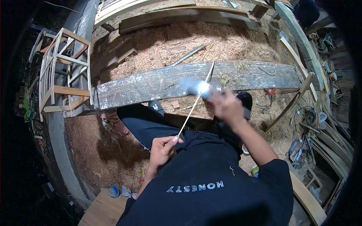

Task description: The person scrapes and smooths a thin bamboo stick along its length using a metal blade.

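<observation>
My left hand [163,150] is closed, pinching the near end of a thin pale wooden stick [190,113] between thumb and fingers. The stick slants away from me, and its far end reaches over a weathered wooden beam [143,86]. My right hand [228,107] is smeared by motion, its fingers curled round a bluish-silver tool [192,86] that glares brightly where it meets the stick. Blur and glare hide the tool's exact kind. Both hands are on my side of the beam, with the tool above its near edge.
A slatted wooden frame [71,75] stands at the beam's left end. Wood shavings [154,43] cover the ground. A prop board [290,103] leans at the right, near a fan-like round object [309,115] and stacked strips [330,147]. A blue cup [113,192] sits lower left.
</observation>
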{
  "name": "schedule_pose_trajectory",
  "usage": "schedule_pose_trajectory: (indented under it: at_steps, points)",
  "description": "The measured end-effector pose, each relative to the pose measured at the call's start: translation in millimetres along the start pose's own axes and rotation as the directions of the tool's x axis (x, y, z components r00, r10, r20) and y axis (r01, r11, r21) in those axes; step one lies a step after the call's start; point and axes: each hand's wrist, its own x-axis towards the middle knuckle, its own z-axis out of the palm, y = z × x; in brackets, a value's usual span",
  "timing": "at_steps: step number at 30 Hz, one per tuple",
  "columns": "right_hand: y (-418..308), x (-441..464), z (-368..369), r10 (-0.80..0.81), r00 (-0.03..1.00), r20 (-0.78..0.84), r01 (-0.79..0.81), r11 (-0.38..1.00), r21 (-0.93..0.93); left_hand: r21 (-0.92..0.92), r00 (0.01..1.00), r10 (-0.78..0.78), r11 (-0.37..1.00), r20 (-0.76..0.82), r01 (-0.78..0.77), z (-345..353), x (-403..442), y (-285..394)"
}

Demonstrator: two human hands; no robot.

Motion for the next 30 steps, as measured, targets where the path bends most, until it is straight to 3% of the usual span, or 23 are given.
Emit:
schedule_pose_trajectory:
  at_steps: [1, 3, 5, 6, 7, 9, 13, 15, 16, 20, 23, 24, 26, 27, 28, 29, 30]
  points:
    - [10.3, 6.3, -2.9, 0.219, 0.974, 0.057, -0.212, 0.972, -0.106, -0.002, 1.000, -0.001, 1.000, 0.001, 0.001, -1.5, 0.6, -1.9]
    - [12.7, 8.5, -9.0, 0.179, 0.984, 0.001, -0.176, 0.968, -0.176, 0.005, 0.999, 0.029, 1.000, -0.016, -0.029, -0.6, 2.4, -7.2]
    - [0.7, -2.6, -11.6, -0.088, 0.992, 0.092, 0.092, 0.995, -0.032, -0.012, 1.000, 0.020, 1.000, -0.008, -0.020, 1.7, -4.1, 3.0]
    - [0.9, -5.3, -12.8, -0.182, 0.983, 0.033, 0.182, 0.983, 0.000, 0.007, 1.000, 0.000, 1.000, 0.001, 0.000, 0.0, -6.6, 3.8]
    - [16.0, 3.2, -14.6, -0.179, 0.983, 0.029, 0.179, 0.984, -0.002, 0.027, 1.000, -0.023, 0.999, 0.011, 0.022, -2.0, -8.6, 3.3]
    - [53.3, 24.3, -22.8, 0.165, 0.986, -0.006, -0.161, 0.952, -0.261, 0.013, 1.000, -0.019, 1.000, 0.003, 0.019, -2.5, -9.2, -5.3]
    - [54.0, 23.3, -27.3, 0.123, 0.990, -0.071, -0.137, 0.957, -0.256, 0.008, 1.000, -0.001, 1.000, 0.001, 0.001, -2.2, -9.7, -0.6]
    - [51.0, 18.1, -31.1, 0.068, 0.997, -0.033, -0.073, 0.978, -0.196, 0.005, 1.000, 0.009, 1.000, -0.019, -0.009, -1.0, -11.4, -0.6]
    - [50.5, 12.6, -31.5, -0.061, 0.998, 0.015, 0.062, 0.988, -0.140, 0.024, 1.000, 0.013, 1.000, -0.022, -0.013, -2.6, -14.5, 1.0]
    - [62.5, 26.2, -37.0, 0.087, 0.995, -0.057, -0.099, 0.960, -0.262, 0.077, 1.000, 0.011, 0.997, 0.005, -0.011, -1.1, -15.1, 7.4]
    - [49.2, 26.8, -41.6, 0.100, 0.994, -0.047, -0.107, 0.973, -0.202, 0.096, 0.999, 0.033, 0.995, 0.015, -0.034, 1.6, -19.1, 17.2]
    - [54.0, 16.8, -42.6, -0.024, 0.996, -0.084, 0.007, 0.980, -0.197, 0.134, 0.999, 0.047, 0.990, -0.014, -0.044, -4.8, -28.5, 15.8]
    - [113.5, 12.4, -36.2, -0.072, 0.996, -0.060, 0.036, 0.886, -0.463, 0.185, 0.998, 0.052, 0.982, -0.044, -0.043, -18.5, -43.9, 16.7]
    - [144.5, 18.4, -58.9, 0.229, 0.968, -0.103, -0.251, 0.870, -0.425, 0.157, 0.999, 0.015, 0.988, -0.042, -0.008, -25.3, -57.1, 18.1]
    - [163.6, 34.7, -90.5, 0.489, 0.861, -0.136, -0.500, 0.772, -0.393, 0.111, 0.999, -0.005, 0.994, -0.042, 0.010, -27.1, -65.0, 17.7]
    - [153.7, 51.4, -109.0, 0.454, 0.879, -0.147, -0.473, 0.785, -0.399, 0.050, 0.998, 0.017, 0.999, -0.056, -0.014, -25.6, -61.6, 16.6]
    - [133.7, 54.8, -118.5, 0.284, 0.927, -0.247, -0.346, 0.901, -0.261, -0.004, 0.998, 0.011, 1.000, -0.064, -0.011, -26.8, -59.4, 14.3]
